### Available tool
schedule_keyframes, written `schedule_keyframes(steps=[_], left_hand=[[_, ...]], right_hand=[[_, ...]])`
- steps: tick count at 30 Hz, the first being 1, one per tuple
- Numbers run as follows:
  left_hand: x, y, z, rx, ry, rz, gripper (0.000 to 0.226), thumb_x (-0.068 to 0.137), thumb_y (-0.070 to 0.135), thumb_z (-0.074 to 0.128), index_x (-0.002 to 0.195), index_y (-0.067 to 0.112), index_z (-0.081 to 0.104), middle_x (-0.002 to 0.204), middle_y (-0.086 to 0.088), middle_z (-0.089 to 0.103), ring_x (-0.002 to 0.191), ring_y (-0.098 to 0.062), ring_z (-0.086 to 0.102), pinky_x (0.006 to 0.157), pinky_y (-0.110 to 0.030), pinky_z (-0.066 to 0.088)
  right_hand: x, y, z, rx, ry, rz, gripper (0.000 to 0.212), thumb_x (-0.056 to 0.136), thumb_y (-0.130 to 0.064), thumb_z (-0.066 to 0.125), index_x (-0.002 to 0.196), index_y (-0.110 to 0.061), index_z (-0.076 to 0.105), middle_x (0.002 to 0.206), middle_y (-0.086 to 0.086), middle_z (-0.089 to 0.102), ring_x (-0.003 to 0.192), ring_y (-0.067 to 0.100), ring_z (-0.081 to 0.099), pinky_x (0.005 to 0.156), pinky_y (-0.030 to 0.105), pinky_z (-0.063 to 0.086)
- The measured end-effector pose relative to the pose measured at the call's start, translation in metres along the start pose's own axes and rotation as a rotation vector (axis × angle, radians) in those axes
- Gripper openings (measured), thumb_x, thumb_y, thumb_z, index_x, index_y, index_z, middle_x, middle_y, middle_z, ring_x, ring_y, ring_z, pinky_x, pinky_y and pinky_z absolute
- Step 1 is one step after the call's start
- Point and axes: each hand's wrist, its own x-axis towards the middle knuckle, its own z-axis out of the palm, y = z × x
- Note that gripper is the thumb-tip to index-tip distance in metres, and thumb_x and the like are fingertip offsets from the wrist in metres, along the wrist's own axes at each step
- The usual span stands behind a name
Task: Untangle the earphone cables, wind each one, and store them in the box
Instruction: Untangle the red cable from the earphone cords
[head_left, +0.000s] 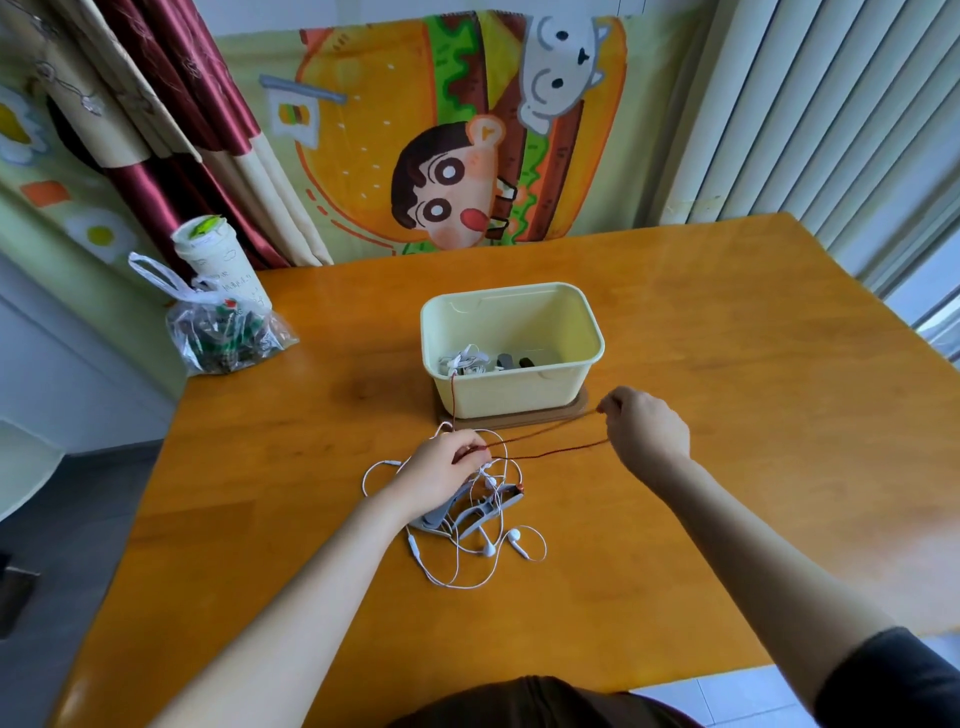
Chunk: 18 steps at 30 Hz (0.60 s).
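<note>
Orange table (727, 364), mid-untangling: left hand (447, 467) pinches the red cable (550, 453) over the white tangle (467, 571), right hand (644, 426) pinches it taut at 3 o'clock, box (519, 395) at 12. Next, probably: free it, then wind.

FYI, at your worktop (727, 338) far-left corner: clear plastic bag (223, 332) w/ dark stuff inside, white cup (210, 254) just behind it. Cartoon burger cloth (447, 140) on wall, red/cream curtain (171, 119) left of it.
</note>
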Motion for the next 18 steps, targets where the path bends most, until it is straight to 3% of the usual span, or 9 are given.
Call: schedule_keyframes(steps=[2,5,8,11,14,18], left_hand=[[0.001,0.005,0.000,-0.012,-0.005,0.039,0.013,0.099,0.024,0.048,0.098,0.023,0.061,0.085,0.013,0.059,0.080,-0.001,0.055,0.067,-0.010,0.041],[0.002,0.013,0.005,-0.030,-0.031,0.072,0.013,0.099,0.023,0.048,0.099,0.028,0.061,0.093,0.013,0.061,0.089,-0.003,0.057,0.073,-0.015,0.043],[0.001,0.018,0.010,-0.075,-0.019,0.127,0.016,0.098,0.017,0.049,0.103,0.024,0.063,0.099,0.008,0.064,0.093,-0.002,0.058,0.075,-0.013,0.045],[-0.001,0.013,0.012,-0.067,-0.023,0.128,0.013,0.097,0.016,0.052,0.104,0.017,0.063,0.097,0.004,0.066,0.091,-0.008,0.060,0.072,-0.013,0.046],[-0.003,0.005,0.012,-0.060,0.021,0.077,0.005,0.096,0.018,0.055,0.100,0.019,0.058,0.086,0.009,0.061,0.081,-0.004,0.058,0.064,-0.006,0.043],[-0.004,-0.007,0.014,-0.017,0.033,0.028,0.003,0.095,0.019,0.056,0.093,0.019,0.057,0.081,0.009,0.057,0.076,-0.004,0.054,0.061,-0.008,0.041]], right_hand=[[-0.006,-0.004,0.000,-0.088,-0.076,-0.136,0.029,0.097,-0.016,0.046,0.123,-0.020,0.058,0.127,0.004,0.053,0.109,0.026,0.053,0.075,0.034,0.046],[-0.025,-0.028,0.004,0.164,-0.170,-0.402,0.031,0.094,-0.017,0.055,0.125,-0.017,0.058,0.130,0.001,0.053,0.114,0.020,0.053,0.093,0.029,0.047],[-0.040,-0.050,0.008,0.349,-0.375,-0.486,0.021,0.095,-0.021,0.054,0.111,-0.011,0.063,0.094,-0.003,0.063,0.075,0.003,0.058,0.065,0.010,0.042],[-0.038,-0.049,0.008,0.341,-0.436,-0.448,0.016,0.090,-0.020,0.062,0.094,-0.006,0.068,0.065,-0.007,0.058,0.046,0.000,0.054,0.047,0.009,0.040],[-0.036,-0.046,0.006,0.296,-0.482,-0.420,0.014,0.091,-0.019,0.060,0.088,-0.007,0.068,0.064,-0.006,0.058,0.046,0.002,0.058,0.049,0.012,0.047],[-0.033,-0.037,0.005,0.295,-0.384,-0.341,0.014,0.093,-0.017,0.057,0.093,-0.009,0.068,0.066,-0.004,0.060,0.052,0.010,0.060,0.055,0.019,0.050]])
